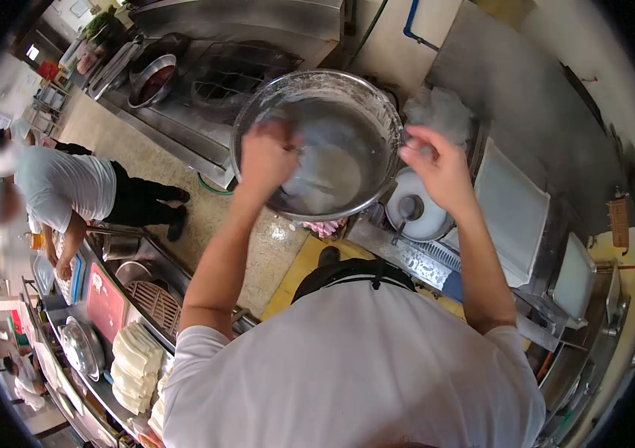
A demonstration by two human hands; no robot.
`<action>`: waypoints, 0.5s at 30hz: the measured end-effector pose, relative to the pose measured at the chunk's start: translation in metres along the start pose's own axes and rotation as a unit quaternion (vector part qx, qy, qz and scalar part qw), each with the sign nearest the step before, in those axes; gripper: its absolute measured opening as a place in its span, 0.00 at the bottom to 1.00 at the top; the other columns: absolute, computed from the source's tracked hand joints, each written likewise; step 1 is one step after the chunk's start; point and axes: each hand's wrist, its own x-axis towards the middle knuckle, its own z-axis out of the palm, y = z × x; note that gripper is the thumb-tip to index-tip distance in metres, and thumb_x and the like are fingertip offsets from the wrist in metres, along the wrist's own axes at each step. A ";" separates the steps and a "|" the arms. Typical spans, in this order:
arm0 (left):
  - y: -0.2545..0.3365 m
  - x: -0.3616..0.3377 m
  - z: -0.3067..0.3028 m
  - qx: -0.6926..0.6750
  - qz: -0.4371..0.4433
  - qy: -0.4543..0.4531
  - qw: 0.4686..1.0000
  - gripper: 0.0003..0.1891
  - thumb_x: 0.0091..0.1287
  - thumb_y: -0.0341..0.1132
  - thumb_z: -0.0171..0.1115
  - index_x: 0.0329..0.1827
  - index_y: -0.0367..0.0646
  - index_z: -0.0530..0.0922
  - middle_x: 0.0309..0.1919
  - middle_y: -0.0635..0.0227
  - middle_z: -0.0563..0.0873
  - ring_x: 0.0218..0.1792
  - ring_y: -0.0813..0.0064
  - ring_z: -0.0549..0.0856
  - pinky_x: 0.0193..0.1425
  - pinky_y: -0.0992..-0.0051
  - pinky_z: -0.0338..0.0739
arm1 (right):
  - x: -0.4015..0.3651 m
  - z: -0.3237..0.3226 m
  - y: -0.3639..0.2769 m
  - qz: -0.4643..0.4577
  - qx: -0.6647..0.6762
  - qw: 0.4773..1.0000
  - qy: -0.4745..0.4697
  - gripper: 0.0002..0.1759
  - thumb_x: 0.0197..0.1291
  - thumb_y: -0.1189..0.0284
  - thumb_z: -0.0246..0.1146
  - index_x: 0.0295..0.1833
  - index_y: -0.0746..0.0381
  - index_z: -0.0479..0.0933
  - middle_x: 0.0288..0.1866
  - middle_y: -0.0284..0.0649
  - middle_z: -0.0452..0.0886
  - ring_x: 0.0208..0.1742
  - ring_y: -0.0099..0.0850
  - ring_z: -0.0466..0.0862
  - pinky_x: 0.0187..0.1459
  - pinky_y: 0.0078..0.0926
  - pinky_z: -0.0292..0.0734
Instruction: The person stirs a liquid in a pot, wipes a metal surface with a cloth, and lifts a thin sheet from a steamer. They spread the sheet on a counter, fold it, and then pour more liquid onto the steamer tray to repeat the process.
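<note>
A large steel bowl (368, 112), its inside smeared with white batter, is tilted up in front of me. My left hand (267, 158) reaches inside its left wall, fingers curled down into the white mass (325, 179); whether it grips anything is hidden. My right hand (438, 170) clasps the bowl's right rim. Both forearms stretch out from my white shirt.
Below the bowl stands a white lidded pot (414, 213), with white trays (515, 209) to its right. Steam (441, 112) rises behind. At left a person in a white shirt (63, 187) bends over a counter holding a red board (104, 302), a steel basin (82, 347) and stacked white sheets (134, 366).
</note>
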 end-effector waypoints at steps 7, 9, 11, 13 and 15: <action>-0.075 -0.005 -0.002 0.025 -0.125 0.138 0.982 0.17 0.63 0.43 0.72 0.54 0.52 0.92 0.67 0.50 0.83 0.67 0.47 0.80 0.73 0.55 0.71 | -0.102 0.034 0.244 0.295 -0.246 0.919 -0.092 0.24 0.64 0.53 0.68 0.42 0.67 0.89 0.42 0.60 0.88 0.49 0.56 0.89 0.54 0.48 0.83; -0.086 -0.002 -0.003 -0.039 -0.151 0.104 0.982 0.21 0.65 0.41 0.71 0.62 0.52 0.88 0.66 0.47 0.83 0.69 0.46 0.79 0.72 0.56 0.73 | -0.113 0.057 0.252 0.330 -0.236 0.907 -0.111 0.26 0.65 0.51 0.68 0.44 0.68 0.88 0.43 0.61 0.88 0.50 0.55 0.89 0.54 0.49 0.82; -0.084 0.003 -0.004 -0.081 -0.215 0.089 0.969 0.23 0.66 0.41 0.71 0.65 0.52 0.86 0.63 0.46 0.85 0.69 0.46 0.79 0.70 0.57 0.75 | -0.118 0.080 0.256 0.337 -0.231 0.906 -0.107 0.27 0.65 0.50 0.67 0.44 0.67 0.88 0.45 0.62 0.88 0.51 0.58 0.88 0.56 0.52 0.81; -0.080 0.003 -0.005 -0.082 -0.225 0.086 0.967 0.27 0.66 0.42 0.69 0.70 0.52 0.83 0.62 0.45 0.85 0.67 0.47 0.81 0.69 0.59 0.76 | -0.115 0.095 0.256 0.364 -0.246 0.894 -0.088 0.28 0.66 0.50 0.66 0.46 0.68 0.88 0.47 0.63 0.87 0.53 0.60 0.87 0.57 0.53 0.81; -0.075 0.006 -0.005 -0.086 -0.243 0.081 0.963 0.27 0.66 0.42 0.69 0.70 0.52 0.82 0.61 0.44 0.86 0.66 0.48 0.83 0.68 0.59 0.76 | -0.114 0.102 0.262 0.365 -0.249 0.895 -0.055 0.27 0.66 0.52 0.66 0.45 0.70 0.87 0.46 0.63 0.87 0.51 0.60 0.87 0.56 0.52 0.81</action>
